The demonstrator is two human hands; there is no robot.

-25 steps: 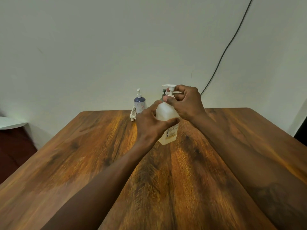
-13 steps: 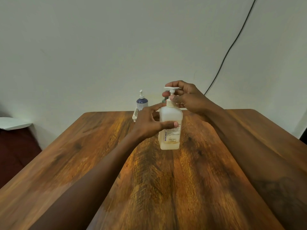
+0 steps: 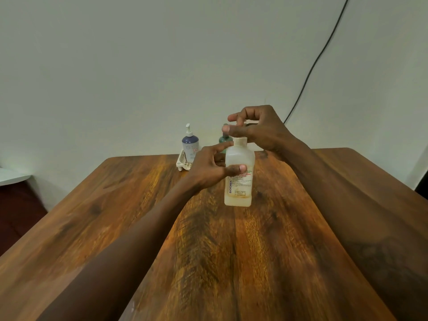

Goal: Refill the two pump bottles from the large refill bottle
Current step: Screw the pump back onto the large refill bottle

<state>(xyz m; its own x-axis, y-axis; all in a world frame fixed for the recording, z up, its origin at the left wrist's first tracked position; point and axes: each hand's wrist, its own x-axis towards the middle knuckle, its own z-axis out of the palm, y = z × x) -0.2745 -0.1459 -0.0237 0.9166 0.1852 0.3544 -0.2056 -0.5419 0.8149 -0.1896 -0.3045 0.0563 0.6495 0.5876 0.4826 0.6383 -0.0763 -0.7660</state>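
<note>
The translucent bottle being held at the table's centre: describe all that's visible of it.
The translucent bottle looks like frosted plastic, squarish with rounded shoulders and a pale collar at the neck. It stands upright on the wooden table, with only a shallow yellowish layer of liquid at the bottom. Its label has blue vertical lettering and red print. The left hand grips its side; the right hand closes over the pump top, hiding it.

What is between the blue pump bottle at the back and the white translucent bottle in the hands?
In the head view, only the left hand lies between the blue pump bottle and the translucent bottle, gripping the latter's side.
</note>
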